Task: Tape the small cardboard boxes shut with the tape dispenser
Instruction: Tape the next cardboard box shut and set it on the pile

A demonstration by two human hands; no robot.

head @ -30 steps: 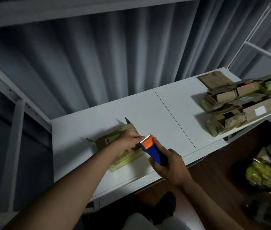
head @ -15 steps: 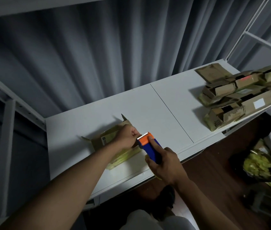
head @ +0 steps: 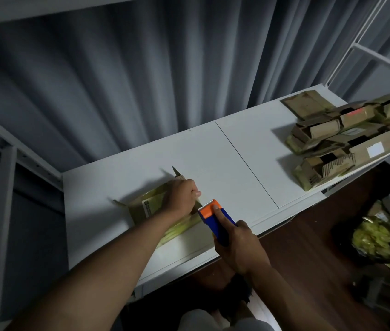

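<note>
Pressing box, dispenser apparently touching.

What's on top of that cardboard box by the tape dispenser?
The left hand rests curled on the cardboard box, beside a printed label. Whatever lies under the hand, seam or tape, is covered.

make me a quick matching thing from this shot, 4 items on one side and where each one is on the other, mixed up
Things:
1. tape dispenser
2. cardboard box
3. pile of boxes
4. curtain

Places:
A. stacked at the right end of the white table
B. hanging behind the table
C. gripped in the right hand, off the table's front edge
D. under the left hand, near the left end of the table

Pairs: 1-C, 2-D, 3-A, 4-B
</note>
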